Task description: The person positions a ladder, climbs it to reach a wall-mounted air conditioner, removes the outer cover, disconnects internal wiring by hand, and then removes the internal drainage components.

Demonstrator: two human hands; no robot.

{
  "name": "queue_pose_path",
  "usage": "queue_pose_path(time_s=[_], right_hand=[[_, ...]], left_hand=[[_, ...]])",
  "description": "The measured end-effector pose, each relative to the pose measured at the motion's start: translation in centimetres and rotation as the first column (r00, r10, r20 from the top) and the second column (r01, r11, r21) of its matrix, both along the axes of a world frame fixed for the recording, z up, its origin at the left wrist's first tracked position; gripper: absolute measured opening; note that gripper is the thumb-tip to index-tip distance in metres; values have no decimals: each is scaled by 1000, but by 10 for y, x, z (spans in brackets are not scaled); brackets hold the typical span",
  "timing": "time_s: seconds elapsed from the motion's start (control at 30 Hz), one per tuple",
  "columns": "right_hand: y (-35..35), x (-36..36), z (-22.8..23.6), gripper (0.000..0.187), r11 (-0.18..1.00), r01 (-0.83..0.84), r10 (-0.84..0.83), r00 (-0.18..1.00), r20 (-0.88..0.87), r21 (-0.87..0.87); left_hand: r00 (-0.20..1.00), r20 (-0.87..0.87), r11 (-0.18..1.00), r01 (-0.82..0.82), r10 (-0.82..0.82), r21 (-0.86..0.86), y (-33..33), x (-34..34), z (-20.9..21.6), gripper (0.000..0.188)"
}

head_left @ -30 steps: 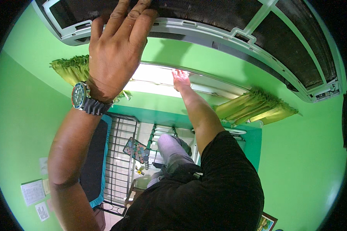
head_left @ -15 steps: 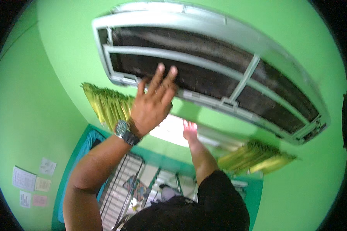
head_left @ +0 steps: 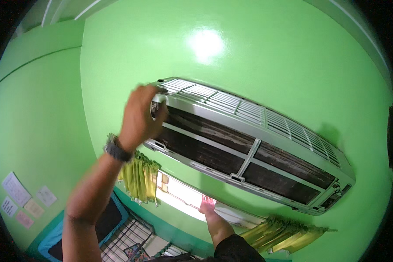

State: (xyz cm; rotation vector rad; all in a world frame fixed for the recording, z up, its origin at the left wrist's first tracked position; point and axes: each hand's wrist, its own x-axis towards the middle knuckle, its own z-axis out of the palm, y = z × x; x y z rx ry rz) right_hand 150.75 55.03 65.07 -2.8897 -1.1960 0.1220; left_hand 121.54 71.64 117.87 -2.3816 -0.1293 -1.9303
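Observation:
A white wall-mounted air conditioner (head_left: 258, 143) hangs high on the green wall. Its front cover is off, showing dark filter panels (head_left: 201, 152) behind a frame with crossbars, and a slatted grille (head_left: 249, 109) on top. At the unit's upper left corner is my left hand (head_left: 142, 112), slightly blurred, its fingers curled over the top edge and thumb at the front frame. A watch is on that wrist. Below the unit, in front of the bright window (head_left: 179, 194), my right hand (head_left: 208, 204) is raised with fingers stretched out and nothing visible in it.
Yellow-green curtains (head_left: 139, 179) hang on both sides of the window. Low at the left are a blue-edged mattress (head_left: 85, 231) and a metal bed frame (head_left: 129, 240). Papers (head_left: 16, 188) are stuck to the left wall. A dark object (head_left: 392, 139) is at the right edge.
My view has tilted upward, bringing the top grille and ceiling into sight. My left hand has gone from the unit's lower front edge to its upper left corner. The right hand remains by the window.

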Motion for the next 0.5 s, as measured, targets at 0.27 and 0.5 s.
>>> queue_pose_path(time_s=[0.27, 0.5], right_hand=[[-21, 13, -2, 97, 996, -57, 58, 998, 12, -73], [-35, 23, 2, 94, 982, -146, 144, 989, -31, -118]], left_hand=[[748, -663, 914, -266, -5, -306, 84, 78, 111, 45], [668, -742, 835, -439, 55, -333, 91, 102, 95, 42]])
